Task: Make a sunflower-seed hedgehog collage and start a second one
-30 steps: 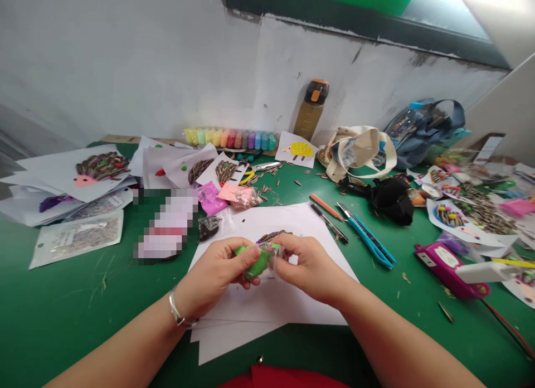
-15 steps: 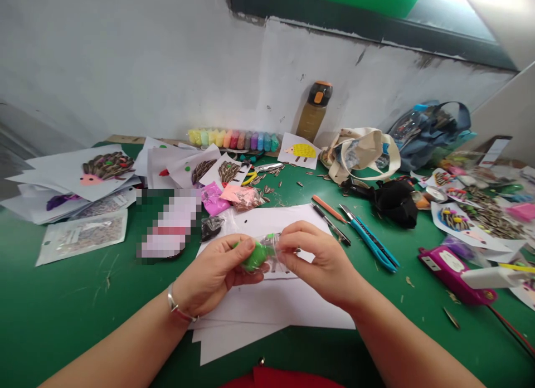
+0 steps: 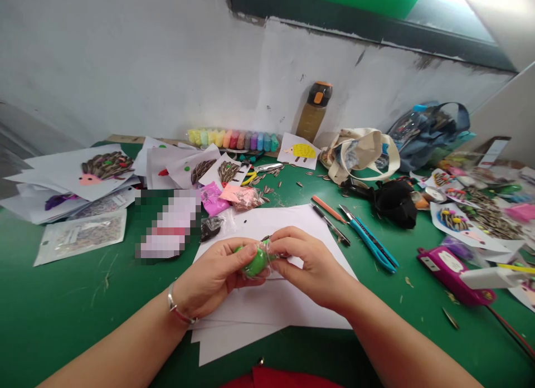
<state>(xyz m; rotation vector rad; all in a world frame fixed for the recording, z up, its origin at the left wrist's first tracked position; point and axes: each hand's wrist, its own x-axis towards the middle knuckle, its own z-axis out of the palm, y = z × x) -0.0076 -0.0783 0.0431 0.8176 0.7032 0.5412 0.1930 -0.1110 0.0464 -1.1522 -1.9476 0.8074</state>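
Note:
A lump of green clay in a clear bag (image 3: 256, 263) is held over white paper sheets (image 3: 251, 307) at the middle of the table. My left hand (image 3: 221, 273) wears a silver bracelet and grips the clay end, thumb on top. My right hand (image 3: 303, 262) has its fingers pinched on the bag's other end, close beside the left fingers. Part of a drawing on the top sheet is hidden beneath both hands. A bag of black clay (image 3: 211, 227) lies beyond my left hand.
Pens (image 3: 332, 225) and a blue cutter (image 3: 371, 240) lie right of the paper. A magenta glue gun (image 3: 453, 273) is farther right. Hedgehog pictures (image 3: 106, 168) and a seed packet (image 3: 81, 234) are at left. A bottle (image 3: 313, 112) stands by the wall.
My right hand has moved slightly left, closer to my left hand. The clear bag's end is now bunched up between them, with less of it showing.

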